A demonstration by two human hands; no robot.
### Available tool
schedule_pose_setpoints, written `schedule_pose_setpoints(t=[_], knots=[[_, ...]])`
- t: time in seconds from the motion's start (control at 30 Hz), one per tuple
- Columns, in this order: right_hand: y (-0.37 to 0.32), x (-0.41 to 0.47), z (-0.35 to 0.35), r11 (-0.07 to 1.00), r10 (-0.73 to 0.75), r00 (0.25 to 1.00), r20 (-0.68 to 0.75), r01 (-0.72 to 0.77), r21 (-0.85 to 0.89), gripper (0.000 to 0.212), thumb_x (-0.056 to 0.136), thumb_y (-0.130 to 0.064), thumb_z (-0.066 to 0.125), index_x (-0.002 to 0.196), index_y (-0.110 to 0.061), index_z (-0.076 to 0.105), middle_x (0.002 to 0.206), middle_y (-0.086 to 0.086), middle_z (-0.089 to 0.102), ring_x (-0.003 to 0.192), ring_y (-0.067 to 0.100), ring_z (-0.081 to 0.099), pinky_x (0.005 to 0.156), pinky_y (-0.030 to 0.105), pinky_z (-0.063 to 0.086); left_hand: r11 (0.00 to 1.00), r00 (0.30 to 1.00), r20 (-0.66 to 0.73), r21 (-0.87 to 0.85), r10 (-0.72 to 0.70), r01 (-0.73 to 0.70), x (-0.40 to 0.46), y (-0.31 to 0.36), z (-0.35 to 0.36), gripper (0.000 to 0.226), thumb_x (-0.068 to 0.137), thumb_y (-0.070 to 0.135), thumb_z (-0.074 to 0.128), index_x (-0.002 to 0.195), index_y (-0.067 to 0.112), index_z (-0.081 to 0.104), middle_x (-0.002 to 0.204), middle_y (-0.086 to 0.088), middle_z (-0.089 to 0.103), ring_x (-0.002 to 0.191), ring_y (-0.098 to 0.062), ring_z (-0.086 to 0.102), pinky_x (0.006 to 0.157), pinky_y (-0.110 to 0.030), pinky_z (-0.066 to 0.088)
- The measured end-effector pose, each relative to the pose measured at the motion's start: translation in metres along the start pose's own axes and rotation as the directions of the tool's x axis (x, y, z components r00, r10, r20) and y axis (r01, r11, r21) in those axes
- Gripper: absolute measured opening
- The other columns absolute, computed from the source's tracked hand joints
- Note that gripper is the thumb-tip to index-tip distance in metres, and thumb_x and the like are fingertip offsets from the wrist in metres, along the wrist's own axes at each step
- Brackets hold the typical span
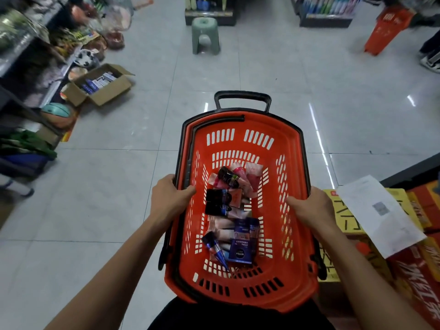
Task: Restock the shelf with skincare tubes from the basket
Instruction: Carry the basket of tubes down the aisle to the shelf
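Fingers (188,190) of both hands gripping orange basket (295,163) rims, skincare tubes (226,206) inside

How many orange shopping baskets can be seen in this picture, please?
2. One orange basket is held at its side rims by the left hand and right hand. A second orange basket stands on the floor at the upper right, blurred. Others may be out of view.

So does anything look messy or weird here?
A bit. The tubes lie jumbled in the orange basket, which the left hand and right hand grip by its rim. An open cardboard box and a green stool sit out on the aisle floor.
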State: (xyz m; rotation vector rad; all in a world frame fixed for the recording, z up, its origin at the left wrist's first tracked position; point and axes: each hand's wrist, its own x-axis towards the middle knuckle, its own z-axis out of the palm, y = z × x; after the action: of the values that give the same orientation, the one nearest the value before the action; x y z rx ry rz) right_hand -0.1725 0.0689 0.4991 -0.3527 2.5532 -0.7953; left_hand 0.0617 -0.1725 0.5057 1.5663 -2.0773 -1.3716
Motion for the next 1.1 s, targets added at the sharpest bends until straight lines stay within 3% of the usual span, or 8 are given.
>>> schedule_pose_setpoints(t=[0.2, 0.33, 0.53, 0.63, 0.83, 1.1], knots=[[-0.02, 0.081, -0.012, 0.999, 0.016, 1.0, 0.02, -0.015, -0.032, 0.054, 0.085, -0.054, 0.072, 0.119, -0.015, 0.056, 0.107, 0.004, 0.069, 0.084, 0.024, 0.069, 0.079, 0.041, 0.059, 1.0, 1.0, 0.003, 0.016, -0.025, 0.025, 0.067, 0.045, 0.025, 0.049, 0.086, 0.049, 0.079, 0.118, 0.016, 0.062, 0.1, 0.0, 0.076, 0.079, -0.02, 0.077, 0.082, -0.043, 0.064], [-0.037, 0.143, -0.031, 0.997, -0.001, 0.999, 0.035, 0.004, -0.083, 0.06, 0.087, -0.055, 0.07, 0.126, -0.013, 0.054, 0.113, 0.006, 0.068, 0.088, 0.025, 0.069, 0.079, 0.038, 0.055, 1.0, 1.0, 0.003, 0.015, -0.023, 0.023, 0.111, 0.083, 0.046, 0.049, 0.087, 0.048, 0.079, 0.121, 0.018, 0.061, 0.101, 0.001, 0.076, 0.08, -0.021, 0.077, 0.082, -0.043, 0.064], [-0.056, 0.23, -0.056, 0.993, -0.041, 0.998, 0.046, 0.046, -0.107, 0.053, 0.086, -0.054, 0.069, 0.118, -0.015, 0.054, 0.11, 0.007, 0.068, 0.089, 0.026, 0.069, 0.08, 0.042, 0.059, 0.999, 0.999, -0.03, 0.031, -0.025, 0.026, 0.164, 0.131, 0.084, 0.051, 0.087, 0.047, 0.078, 0.124, 0.016, 0.06, 0.103, 0.0, 0.075, 0.081, -0.019, 0.077, 0.077, -0.035, 0.062], [-0.062, 0.26, -0.066, 0.994, -0.04, 0.997, 0.062, 0.046, -0.099, 0.051, 0.086, -0.054, 0.068, 0.116, -0.016, 0.053, 0.108, 0.005, 0.068, 0.088, 0.025, 0.069, 0.08, 0.043, 0.059, 0.999, 0.999, -0.043, 0.031, -0.032, 0.034, 0.184, 0.148, 0.098, 0.052, 0.087, 0.049, 0.077, 0.125, 0.016, 0.061, 0.102, 0.001, 0.076, 0.078, -0.018, 0.077, 0.077, -0.037, 0.064], [-0.074, 0.312, -0.077, 0.997, -0.03, 0.996, 0.085, 0.036, -0.071, 0.047, 0.086, -0.055, 0.07, 0.109, -0.021, 0.047, 0.109, 0.005, 0.066, 0.09, 0.026, 0.069, 0.082, 0.045, 0.06, 0.999, 0.997, -0.081, 0.048, -0.019, 0.023, 0.222, 0.187, 0.119, 0.044, 0.088, 0.046, 0.077, 0.118, 0.017, 0.063, 0.094, 0.006, 0.076, 0.072, -0.014, 0.077, 0.07, -0.027, 0.06], [-0.108, 0.38, -0.08, 0.997, -0.019, 0.997, 0.081, 0.025, -0.067, 0.052, 0.087, -0.053, 0.069, 0.117, -0.015, 0.052, 0.114, 0.008, 0.067, 0.093, 0.027, 0.069, 0.084, 0.047, 0.059, 0.999, 0.997, -0.074, 0.04, -0.016, 0.019, 0.295, 0.222, 0.131, 0.047, 0.087, 0.05, 0.077, 0.118, 0.018, 0.062, 0.096, 0.007, 0.075, 0.075, -0.015, 0.076, 0.067, -0.025, 0.058]])
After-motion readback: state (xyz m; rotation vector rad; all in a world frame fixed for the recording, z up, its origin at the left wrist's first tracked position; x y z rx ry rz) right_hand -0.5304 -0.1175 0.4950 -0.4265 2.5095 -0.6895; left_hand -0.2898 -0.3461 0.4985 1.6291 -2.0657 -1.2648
